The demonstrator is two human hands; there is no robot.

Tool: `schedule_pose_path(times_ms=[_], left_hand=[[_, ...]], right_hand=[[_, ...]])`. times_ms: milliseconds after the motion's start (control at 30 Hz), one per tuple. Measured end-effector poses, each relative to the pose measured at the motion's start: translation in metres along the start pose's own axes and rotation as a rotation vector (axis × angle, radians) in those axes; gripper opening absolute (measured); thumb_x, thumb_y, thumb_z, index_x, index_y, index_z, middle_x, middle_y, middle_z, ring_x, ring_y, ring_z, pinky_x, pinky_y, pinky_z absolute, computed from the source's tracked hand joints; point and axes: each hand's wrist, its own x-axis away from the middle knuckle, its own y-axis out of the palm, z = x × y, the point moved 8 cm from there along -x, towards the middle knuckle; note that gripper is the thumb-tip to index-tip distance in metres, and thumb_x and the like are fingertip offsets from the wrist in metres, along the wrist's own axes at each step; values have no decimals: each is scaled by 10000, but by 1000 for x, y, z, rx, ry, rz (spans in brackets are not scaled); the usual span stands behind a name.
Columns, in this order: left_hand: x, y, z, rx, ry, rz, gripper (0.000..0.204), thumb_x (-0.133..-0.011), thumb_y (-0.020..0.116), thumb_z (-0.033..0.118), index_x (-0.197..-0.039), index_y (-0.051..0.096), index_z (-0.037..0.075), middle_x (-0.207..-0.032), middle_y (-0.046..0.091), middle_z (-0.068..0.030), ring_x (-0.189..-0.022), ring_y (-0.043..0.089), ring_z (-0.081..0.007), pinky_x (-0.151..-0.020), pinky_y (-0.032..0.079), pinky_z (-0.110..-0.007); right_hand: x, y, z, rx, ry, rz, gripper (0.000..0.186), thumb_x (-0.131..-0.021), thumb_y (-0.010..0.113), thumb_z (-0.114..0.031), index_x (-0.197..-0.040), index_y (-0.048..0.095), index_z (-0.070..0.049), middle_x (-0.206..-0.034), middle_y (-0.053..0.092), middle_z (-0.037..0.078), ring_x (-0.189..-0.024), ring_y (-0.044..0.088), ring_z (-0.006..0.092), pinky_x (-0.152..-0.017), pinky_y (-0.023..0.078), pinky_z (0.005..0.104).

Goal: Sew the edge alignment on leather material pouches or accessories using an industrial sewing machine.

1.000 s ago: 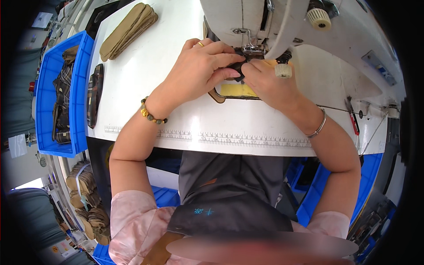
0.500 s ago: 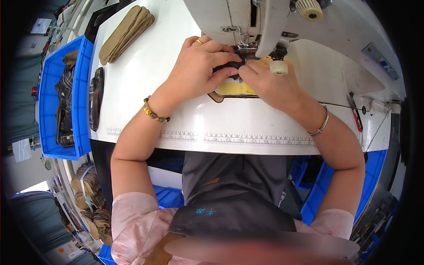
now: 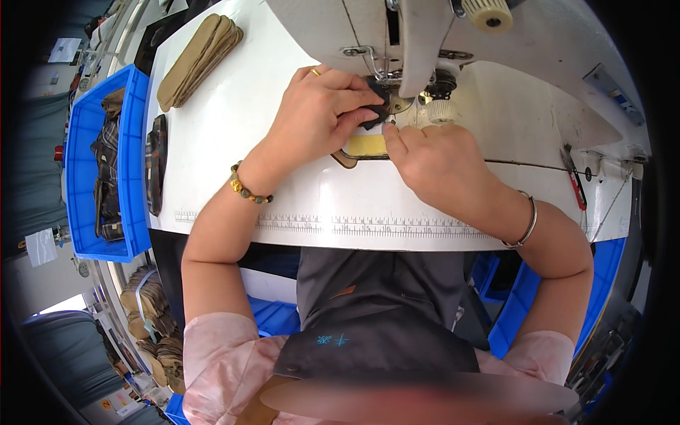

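Note:
Under the head of a white sewing machine (image 3: 322,32), my left hand (image 3: 319,113) pinches a small dark fabric piece (image 3: 375,115) between thumb and fingers. The piece lies just left of the metal plate (image 3: 401,105) below the needle area. My right hand (image 3: 443,159) is closed, its fingers curled. Its thumb and forefinger tips come close to the near edge of the dark piece; whatever lies between them is hidden. A yellow strip (image 3: 367,146) lies on the worktop just below both hands, next to a brown-edged corner (image 3: 345,161).
A stack of tan fabric pieces (image 3: 200,62) and a folded plaid piece (image 3: 156,165) lie left on the white table (image 3: 234,134). Beside it hangs a blue bin (image 3: 133,163) with plaid pieces. Red-handled snippers (image 3: 575,177) lie at right. A printed ruler (image 3: 397,227) follows the front edge.
My right hand has drawn back toward me and away from the needle area, uncovering more of the dark piece and metal plate. My left hand keeps its pinch. The view has shifted slightly.

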Motion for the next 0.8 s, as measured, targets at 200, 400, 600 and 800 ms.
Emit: schedule_pose_path(times_ms=[200,400,600,800], left_hand=[[2,1,-11,101,-29,29,168,-769,788,143,-936,800,128,-947,721,-7,-842,642,-225,-799,492,-358],[0,2,-12,137,-69,2,192,-749,811,143,-935,798,99,-944,730,-45,-846,673,-241,-741,559,-335],[-1,1,-11,157,-26,6,196,-778,791,64,-974,782,69,-942,726,-77,-837,682,-231,-741,554,-322],[1,2,-26,206,-153,19,167,-778,794,82,-945,789,86,-941,732,-69,-834,676,-243,-731,554,-321]], right_hand=[[-1,-1,-1,7,4,16,84,-718,671,-68,-776,660,-9,-602,581,44,-507,619,160,-442,462,300],[-2,1,12,18,80,-1,82,-740,667,-83,-794,677,-22,-585,597,51,-509,631,175,-452,478,314],[-2,5,21,10,165,-39,50,-731,666,-102,-730,634,-63,-567,593,44,-524,643,192,-466,492,329],[-1,1,13,-60,148,-59,124,-763,658,-90,-854,689,-13,-637,641,50,-543,658,192,-476,488,320]])
